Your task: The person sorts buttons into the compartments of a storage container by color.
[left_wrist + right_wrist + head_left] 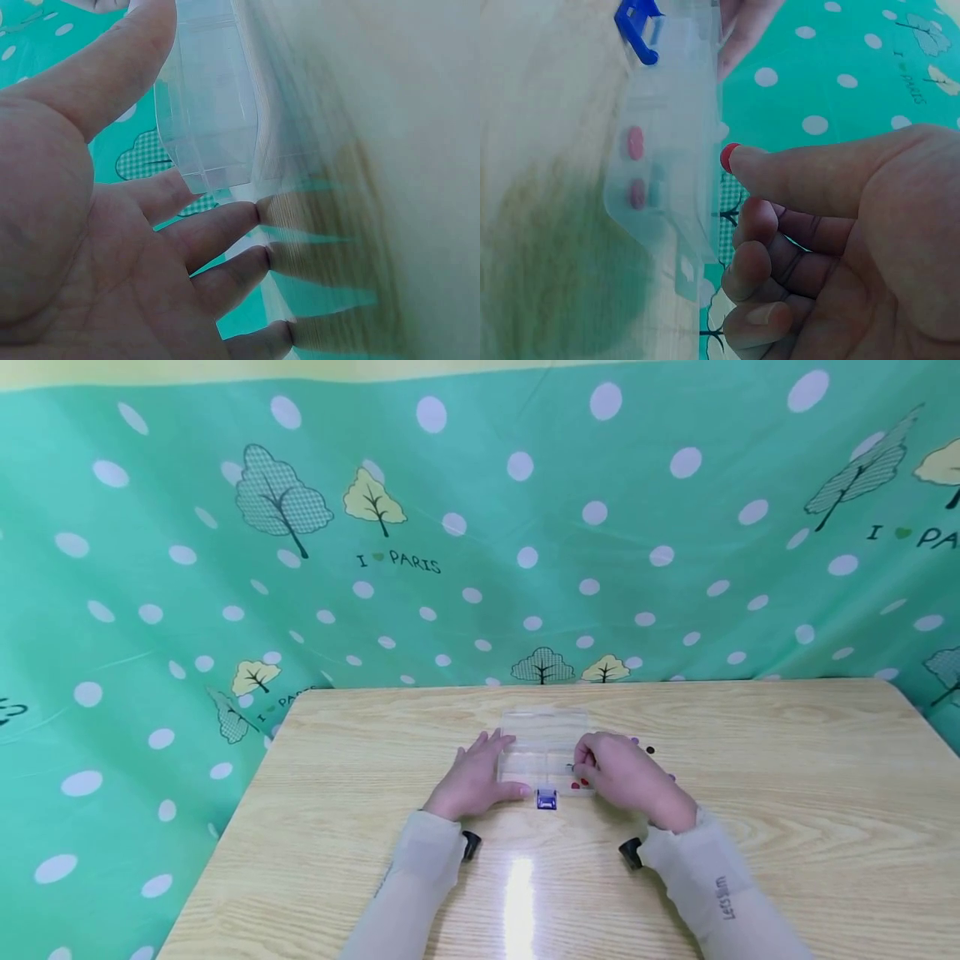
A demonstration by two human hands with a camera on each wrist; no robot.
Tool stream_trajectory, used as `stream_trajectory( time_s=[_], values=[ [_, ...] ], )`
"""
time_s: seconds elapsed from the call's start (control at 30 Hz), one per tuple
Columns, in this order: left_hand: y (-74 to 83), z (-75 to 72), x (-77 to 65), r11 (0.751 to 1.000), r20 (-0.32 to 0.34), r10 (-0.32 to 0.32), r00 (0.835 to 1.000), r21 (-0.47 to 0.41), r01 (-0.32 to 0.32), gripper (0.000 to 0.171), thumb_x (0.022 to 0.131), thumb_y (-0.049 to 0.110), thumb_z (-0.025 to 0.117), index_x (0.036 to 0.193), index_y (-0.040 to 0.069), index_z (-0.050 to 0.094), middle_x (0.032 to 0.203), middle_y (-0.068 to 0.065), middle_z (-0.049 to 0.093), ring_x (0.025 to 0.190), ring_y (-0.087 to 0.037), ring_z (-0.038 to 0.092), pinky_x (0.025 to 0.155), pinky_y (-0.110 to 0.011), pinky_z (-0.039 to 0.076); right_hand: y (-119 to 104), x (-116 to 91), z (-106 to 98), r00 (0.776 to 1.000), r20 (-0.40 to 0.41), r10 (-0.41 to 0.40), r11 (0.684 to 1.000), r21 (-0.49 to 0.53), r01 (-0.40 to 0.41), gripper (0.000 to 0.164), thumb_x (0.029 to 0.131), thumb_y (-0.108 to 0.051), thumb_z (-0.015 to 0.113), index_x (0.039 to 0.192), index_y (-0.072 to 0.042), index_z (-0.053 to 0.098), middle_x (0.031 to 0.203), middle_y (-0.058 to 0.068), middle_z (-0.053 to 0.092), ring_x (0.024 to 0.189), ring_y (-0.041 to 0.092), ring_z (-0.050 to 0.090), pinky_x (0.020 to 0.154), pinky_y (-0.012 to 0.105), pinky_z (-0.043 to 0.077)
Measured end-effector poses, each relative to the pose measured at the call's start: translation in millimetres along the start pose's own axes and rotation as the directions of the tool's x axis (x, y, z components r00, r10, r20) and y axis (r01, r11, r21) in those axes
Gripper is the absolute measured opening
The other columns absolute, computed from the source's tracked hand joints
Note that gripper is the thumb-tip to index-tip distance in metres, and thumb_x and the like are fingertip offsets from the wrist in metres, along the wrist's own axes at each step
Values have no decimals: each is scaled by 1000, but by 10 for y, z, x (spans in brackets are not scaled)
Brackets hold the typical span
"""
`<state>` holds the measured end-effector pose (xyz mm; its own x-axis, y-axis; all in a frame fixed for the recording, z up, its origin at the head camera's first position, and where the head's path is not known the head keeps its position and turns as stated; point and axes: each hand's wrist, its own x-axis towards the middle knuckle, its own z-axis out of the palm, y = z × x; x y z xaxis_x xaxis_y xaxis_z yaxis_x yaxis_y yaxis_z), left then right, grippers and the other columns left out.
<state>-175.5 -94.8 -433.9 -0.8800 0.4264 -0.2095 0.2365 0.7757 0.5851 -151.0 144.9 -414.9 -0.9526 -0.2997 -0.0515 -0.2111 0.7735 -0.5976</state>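
A clear plastic box (523, 767) with compartments lies on the table, its lid (544, 727) folded back on the far side. A blue latch (547, 799) sits at its front edge. My left hand (480, 778) rests at the box's left side, fingers spread and thumb by the front wall. Over the right compartment, my right hand (617, 768) pinches a small red disc (729, 158) at the thumb tip, other fingers curled. Two more red discs (635, 142) show through the box wall; whether they have holes is too blurred to tell.
Right of the box, partly behind my right hand, lie a black disc (650, 750) and a purple disc (634, 741). The wooden table (337, 760) ends at a green dotted curtain (480, 527). Dark wrist devices (631, 854) sit near both sleeves.
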Motion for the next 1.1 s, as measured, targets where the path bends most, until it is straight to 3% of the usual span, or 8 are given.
stream_trajectory(
  time_s=[1.1],
  values=[
    [-4, 0, 8, 1000, 0, 14, 1000, 19, -14, 88, 85, 46, 77, 155, 10, 37, 164, -14, 24, 153, -35, 14, 121, -60, 8, -86, 16, 104, 1000, 7, -5, 997, -74, 5, 14, 96, -6, 64, 83, -11, 63, 78, -1, 54, 73, 16, 49, 68, 32, 45]
  ],
)
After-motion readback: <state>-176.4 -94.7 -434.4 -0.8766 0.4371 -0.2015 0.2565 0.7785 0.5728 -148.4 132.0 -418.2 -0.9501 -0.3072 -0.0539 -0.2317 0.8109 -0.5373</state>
